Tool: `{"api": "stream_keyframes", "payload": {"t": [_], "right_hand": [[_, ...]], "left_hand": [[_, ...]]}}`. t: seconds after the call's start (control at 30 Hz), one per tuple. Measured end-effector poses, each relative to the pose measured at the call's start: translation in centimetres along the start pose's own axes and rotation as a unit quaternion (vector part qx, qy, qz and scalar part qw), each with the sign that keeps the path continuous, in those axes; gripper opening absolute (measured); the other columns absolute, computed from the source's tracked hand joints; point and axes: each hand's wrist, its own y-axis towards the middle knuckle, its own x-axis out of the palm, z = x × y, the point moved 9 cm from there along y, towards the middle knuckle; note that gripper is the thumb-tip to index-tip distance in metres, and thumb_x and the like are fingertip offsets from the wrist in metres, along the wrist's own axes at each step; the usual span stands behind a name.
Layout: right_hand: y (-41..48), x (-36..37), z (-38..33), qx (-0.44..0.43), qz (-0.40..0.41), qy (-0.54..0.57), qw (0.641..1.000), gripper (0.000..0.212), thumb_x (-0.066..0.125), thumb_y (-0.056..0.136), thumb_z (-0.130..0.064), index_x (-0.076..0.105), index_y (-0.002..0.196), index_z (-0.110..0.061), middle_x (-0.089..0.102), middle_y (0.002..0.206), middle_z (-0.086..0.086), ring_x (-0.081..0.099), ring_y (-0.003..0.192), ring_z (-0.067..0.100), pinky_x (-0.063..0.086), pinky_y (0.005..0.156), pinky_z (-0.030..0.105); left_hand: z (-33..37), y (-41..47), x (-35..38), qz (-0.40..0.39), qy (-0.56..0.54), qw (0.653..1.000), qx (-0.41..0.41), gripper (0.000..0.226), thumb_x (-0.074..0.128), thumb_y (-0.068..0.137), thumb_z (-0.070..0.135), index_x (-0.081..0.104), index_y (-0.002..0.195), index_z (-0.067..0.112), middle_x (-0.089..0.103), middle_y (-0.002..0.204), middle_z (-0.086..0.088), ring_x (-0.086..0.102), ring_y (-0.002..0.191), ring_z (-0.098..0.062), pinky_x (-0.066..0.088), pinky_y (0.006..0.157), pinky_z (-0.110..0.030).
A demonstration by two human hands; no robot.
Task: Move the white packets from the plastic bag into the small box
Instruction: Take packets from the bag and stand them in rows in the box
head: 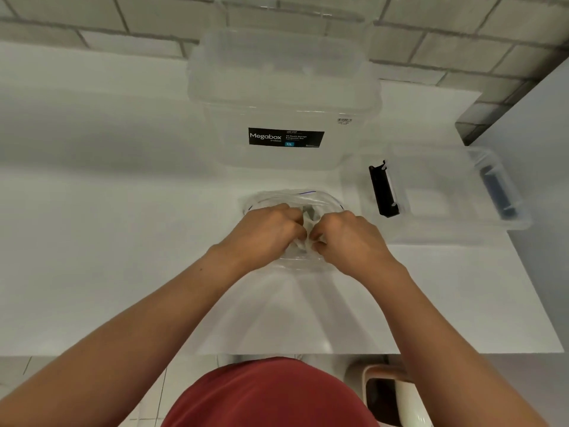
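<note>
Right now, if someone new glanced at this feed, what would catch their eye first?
Both hands meet mid-table: the left hand and the right hand grip the crumpled clear plastic bag. Behind it stands a large lidded clear box with a black Megabox label. To the right sits the small box, with a black latch on its left end.

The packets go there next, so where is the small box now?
In the head view the small box sits on the white table, right of the plastic bag, beside the Megabox container.
</note>
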Motion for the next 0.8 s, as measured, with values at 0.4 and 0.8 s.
{"api": "stream_keyframes", "payload": {"t": [0.4,0.8], "right_hand": [[-0.2,-0.3,1.1,0.013,0.047,0.034,0.998,0.022,0.054,0.096,-0.032,0.072,0.108,-0.035,0.07,0.103,0.0,0.064,0.092,0.033,0.049,0.071,0.035],[-1.0,-4.9,-0.6,-0.05,0.116,0.262,0.957,0.025,0.068,0.092,-0.029,0.07,0.116,-0.033,0.073,0.094,-0.015,0.069,0.082,0.004,0.057,0.08,0.034]], "left_hand": [[-1.7,0.3,-1.6,0.042,-0.056,0.997,-0.03,0.015,0.061,0.093,0.02,0.076,0.091,0.024,0.062,0.089,0.006,0.06,0.085,-0.016,0.052,0.062,-0.035],[-4.6,-1.7,-4.8,0.049,-0.313,0.924,-0.216,0.005,0.072,0.089,0.028,0.075,0.086,0.028,0.072,0.08,0.014,0.064,0.082,0.0,0.041,0.066,-0.004]]}}
